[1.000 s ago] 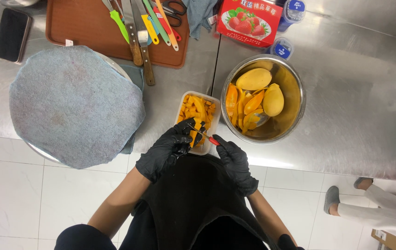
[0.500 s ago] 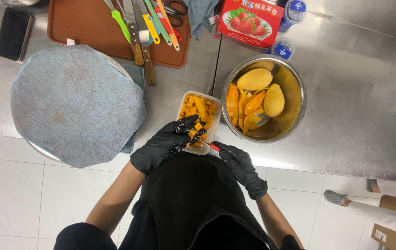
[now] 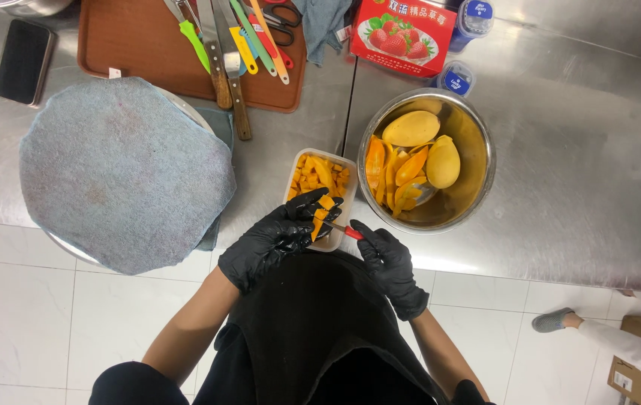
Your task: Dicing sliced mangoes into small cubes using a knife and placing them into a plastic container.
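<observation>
The left hand [image 3: 272, 241], in a black glove, is cupping a piece of mango [image 3: 320, 217] at the near edge of the bench [image 3: 583, 187], its fingers [image 3: 307, 204] curling closed around the orange flesh just above the near end of a clear plastic tub [image 3: 320, 180]. The right hand [image 3: 388, 259], also gloved in black, is gripping a small knife with a red handle [image 3: 352, 233], fingers wrapped tight on the handle, the blade pointing toward the mango piece and appearing to touch it; the blade itself is too thin to make out clearly. The tub is holding more cut mango strips and is sitting just beside a steel bowl [image 3: 478, 142] to its right, which is carrying two peeled whole mangoes [image 3: 410, 127] and orange peel slices. To the left, a round tray covered with a grey-blue cloth [image 3: 122, 172] is overhanging the near edge. Toward the far edge, a brown tray [image 3: 140, 45] is bearing several knives and peelers [image 3: 227, 52], a dark phone [image 3: 24, 60] is lying near the far left corner, and a red strawberry box [image 3: 403, 30] is resting beyond the bowl.
</observation>
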